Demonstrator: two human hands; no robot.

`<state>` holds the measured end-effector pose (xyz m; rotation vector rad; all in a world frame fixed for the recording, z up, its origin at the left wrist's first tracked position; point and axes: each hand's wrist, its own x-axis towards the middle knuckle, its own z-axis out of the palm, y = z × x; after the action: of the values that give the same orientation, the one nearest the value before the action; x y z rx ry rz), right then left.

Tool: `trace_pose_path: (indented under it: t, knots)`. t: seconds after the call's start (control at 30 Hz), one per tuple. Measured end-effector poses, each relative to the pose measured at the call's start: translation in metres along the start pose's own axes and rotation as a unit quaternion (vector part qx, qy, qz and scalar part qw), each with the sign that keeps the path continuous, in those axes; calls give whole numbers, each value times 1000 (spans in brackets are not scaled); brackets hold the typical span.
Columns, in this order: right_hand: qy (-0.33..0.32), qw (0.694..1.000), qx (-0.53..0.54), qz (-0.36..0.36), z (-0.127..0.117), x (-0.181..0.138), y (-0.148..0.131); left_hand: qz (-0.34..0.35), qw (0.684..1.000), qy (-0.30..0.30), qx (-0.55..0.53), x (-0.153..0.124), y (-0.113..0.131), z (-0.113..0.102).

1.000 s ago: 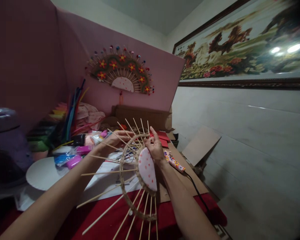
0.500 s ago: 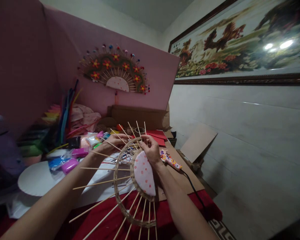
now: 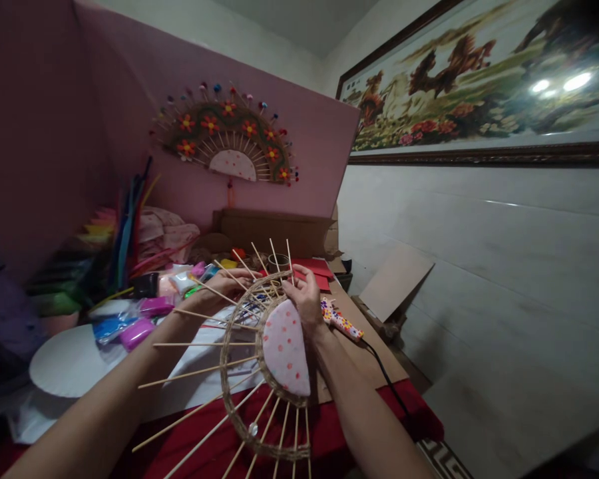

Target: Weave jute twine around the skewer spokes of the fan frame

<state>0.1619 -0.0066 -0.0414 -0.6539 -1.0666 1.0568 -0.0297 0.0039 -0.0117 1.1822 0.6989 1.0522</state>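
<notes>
I hold a half-made fan: a pink dotted half-disc (image 3: 284,346) with several bamboo sticks (image 3: 199,371) spreading out of it, and a band of woven twine (image 3: 229,392) arcing across the sticks. My right hand (image 3: 307,299) grips the fan at its far edge, fingers closed round the sticks and twine. My left hand (image 3: 232,283) is behind the sticks on the far side, fingers curled at the twine band. A dotted glue gun (image 3: 340,319) with a black cord lies just right of my right hand.
A finished flowered fan (image 3: 227,136) hangs on the pink board. Coloured clay packets (image 3: 140,329), pipe cleaners (image 3: 127,233) and a white round plate (image 3: 67,359) crowd the left. A cardboard box (image 3: 274,233) stands behind; red paper (image 3: 314,267) beside it. The red cloth (image 3: 329,426) covers the table edge.
The fan has turned slightly and sunk a little to the left in my hands. My left fingers have shifted along the twine band. The view has swung a bit to the right.
</notes>
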Motion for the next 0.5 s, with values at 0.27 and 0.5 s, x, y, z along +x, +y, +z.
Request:
trace_pose_path:
  t: [0.27, 0.5]
  knots:
    - [-78, 916, 161, 360, 6, -20, 0, -8, 996, 84, 8, -5, 9, -15]
    - [-140, 907, 163, 361, 12, -38, 8, -4, 994, 96, 57, -9, 10, -29]
